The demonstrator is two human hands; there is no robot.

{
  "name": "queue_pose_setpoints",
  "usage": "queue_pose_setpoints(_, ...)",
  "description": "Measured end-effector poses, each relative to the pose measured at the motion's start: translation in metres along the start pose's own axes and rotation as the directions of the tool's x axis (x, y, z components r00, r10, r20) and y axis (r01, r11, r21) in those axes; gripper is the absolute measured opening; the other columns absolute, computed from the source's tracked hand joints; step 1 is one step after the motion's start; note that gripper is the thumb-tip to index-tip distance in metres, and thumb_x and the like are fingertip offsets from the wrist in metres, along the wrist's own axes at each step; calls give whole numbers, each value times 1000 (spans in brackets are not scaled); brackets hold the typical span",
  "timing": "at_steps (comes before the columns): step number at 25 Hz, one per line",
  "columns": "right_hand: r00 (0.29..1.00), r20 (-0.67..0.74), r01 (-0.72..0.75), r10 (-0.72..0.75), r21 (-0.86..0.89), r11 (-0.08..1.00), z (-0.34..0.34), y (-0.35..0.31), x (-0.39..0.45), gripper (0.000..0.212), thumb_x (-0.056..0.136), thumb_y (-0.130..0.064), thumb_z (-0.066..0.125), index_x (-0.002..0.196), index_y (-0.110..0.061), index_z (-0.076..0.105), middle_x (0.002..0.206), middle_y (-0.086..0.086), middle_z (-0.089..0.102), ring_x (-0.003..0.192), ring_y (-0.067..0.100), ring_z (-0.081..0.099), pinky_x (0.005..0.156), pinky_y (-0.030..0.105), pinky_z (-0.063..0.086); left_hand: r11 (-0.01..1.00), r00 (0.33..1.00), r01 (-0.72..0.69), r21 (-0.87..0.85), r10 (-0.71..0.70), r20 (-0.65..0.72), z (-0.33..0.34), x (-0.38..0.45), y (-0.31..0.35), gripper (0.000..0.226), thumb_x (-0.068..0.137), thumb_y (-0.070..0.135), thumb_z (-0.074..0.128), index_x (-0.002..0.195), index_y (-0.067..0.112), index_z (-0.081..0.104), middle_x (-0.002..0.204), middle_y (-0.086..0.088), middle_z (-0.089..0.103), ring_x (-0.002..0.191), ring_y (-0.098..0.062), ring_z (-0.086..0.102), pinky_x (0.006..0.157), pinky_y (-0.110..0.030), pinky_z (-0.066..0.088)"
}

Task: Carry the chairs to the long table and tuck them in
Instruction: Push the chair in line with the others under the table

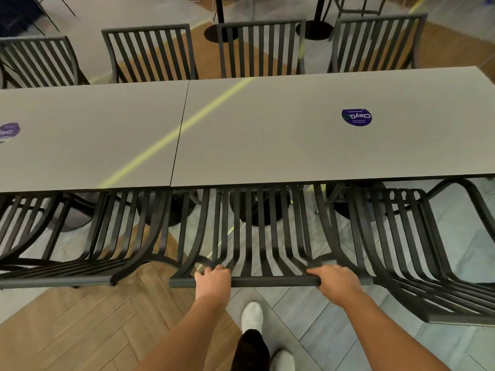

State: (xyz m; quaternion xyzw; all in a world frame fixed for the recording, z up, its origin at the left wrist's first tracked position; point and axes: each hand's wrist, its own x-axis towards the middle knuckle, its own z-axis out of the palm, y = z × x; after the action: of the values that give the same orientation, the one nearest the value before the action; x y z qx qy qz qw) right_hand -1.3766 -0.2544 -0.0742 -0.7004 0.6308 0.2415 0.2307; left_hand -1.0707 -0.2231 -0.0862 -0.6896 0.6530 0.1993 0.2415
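Observation:
A black slatted metal chair [257, 236] stands straight in front of me, its seat pushed under the near edge of the long grey table [267, 135]. My left hand [213, 281] grips the chair's top rail near its left end. My right hand [338, 282] grips the same rail near its right end. Both hands wrap over the bar with the fingers on the far side.
More black chairs sit tucked on the near side, to the left [88, 236] and to the right [417, 250], close against the held chair. Several chairs [261, 46] line the far side. Two purple stickers [356, 117] lie on the tabletop. My white shoes [251, 315] stand on the floor below.

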Motion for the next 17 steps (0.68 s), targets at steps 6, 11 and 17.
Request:
queue_pose_setpoints(6,999,53,-7,8,-16,1000,-10,19,1,60,99,-17,48,145,-55,43,130,0,62,114,24,61,95,35,49,1000,998,3,1,-3,62,-2,-2,19,44,96,5,58,137,21,56,142,-4,52,135,-32,43,112,-58,30)
queue_pose_setpoints(11,996,84,-10,7,38,999,-12,16,1,56,95,-36,64,146,-48,45,132,-1,61,120,21,58,103,33,44,997,995,-48,-58,53,84,-2,-3,14,43,97,9,58,137,23,57,142,-2,52,136,-30,42,114,-56,31)
queue_pose_setpoints(17,982,188,-127,31,526,841,-22,26,-17,76,72,-53,85,140,-37,56,127,-9,64,113,14,61,103,39,51,944,927,-289,-159,317,202,-32,6,18,73,95,61,58,155,26,37,157,-1,42,146,-28,31,121,-52,27)
